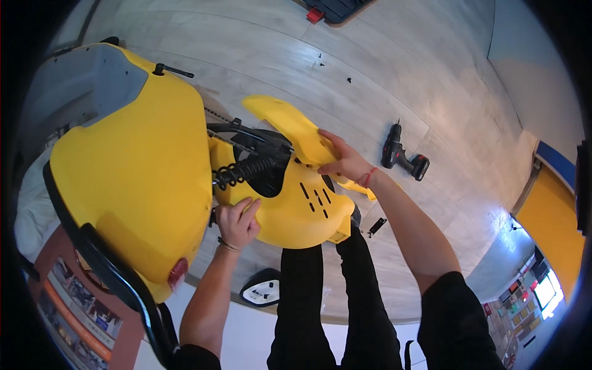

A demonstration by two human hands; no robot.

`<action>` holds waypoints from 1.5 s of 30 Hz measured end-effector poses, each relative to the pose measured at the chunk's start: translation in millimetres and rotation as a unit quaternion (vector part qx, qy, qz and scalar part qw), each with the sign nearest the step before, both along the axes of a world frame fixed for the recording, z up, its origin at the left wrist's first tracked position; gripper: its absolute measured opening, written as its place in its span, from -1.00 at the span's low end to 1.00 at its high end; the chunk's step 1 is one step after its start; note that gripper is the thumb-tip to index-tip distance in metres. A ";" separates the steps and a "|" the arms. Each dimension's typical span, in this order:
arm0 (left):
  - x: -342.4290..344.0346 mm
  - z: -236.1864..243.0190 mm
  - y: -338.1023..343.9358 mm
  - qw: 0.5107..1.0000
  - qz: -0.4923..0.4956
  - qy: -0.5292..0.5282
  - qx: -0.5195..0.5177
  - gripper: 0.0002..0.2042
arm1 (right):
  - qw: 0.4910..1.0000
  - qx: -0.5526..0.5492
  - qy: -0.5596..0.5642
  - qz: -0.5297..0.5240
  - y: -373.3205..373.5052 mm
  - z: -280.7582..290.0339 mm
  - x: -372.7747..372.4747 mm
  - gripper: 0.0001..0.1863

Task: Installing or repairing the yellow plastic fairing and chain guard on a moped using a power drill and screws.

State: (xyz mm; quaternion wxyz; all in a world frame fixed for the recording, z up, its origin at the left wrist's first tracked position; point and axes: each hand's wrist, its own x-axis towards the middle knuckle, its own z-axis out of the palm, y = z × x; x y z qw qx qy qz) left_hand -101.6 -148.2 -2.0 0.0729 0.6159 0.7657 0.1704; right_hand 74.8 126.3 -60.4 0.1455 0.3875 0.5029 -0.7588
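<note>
A yellow scooter body fills the left side. Beside it sits a rounded yellow plastic cover with several dark slots, over what looks like the wheel area. A black coil-spring shock absorber runs between the two. My right hand grips a long curved yellow panel by its near end, thumb below and fingers on top, along the cover's far edge. With curled fingers, my left hand holds the cover's left edge just below the shock absorber; its fingertips lie on the yellow surface.
A black cordless drill lies on the floor to the right. Small screws are scattered farther off, near a dark case. A small black part and a black-and-white piece rest near my legs. The scooter's black rail curves at left.
</note>
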 end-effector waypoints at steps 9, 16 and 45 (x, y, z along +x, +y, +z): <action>21.8 2.9 -3.8 0.990 0.125 -0.061 0.004 -0.70 | 0.983 0.031 0.021 0.177 -5.9 -39.6 -62.0 -0.02; 27.1 6.4 5.5 0.985 0.160 -0.071 -0.006 -0.76 | 0.971 0.018 0.036 0.236 2.1 -42.0 -68.2 -0.01; -3.6 -91.5 211.1 0.661 0.430 -0.597 -0.150 -0.77 | 0.993 0.041 0.028 0.107 -9.1 -49.0 -49.5 -0.17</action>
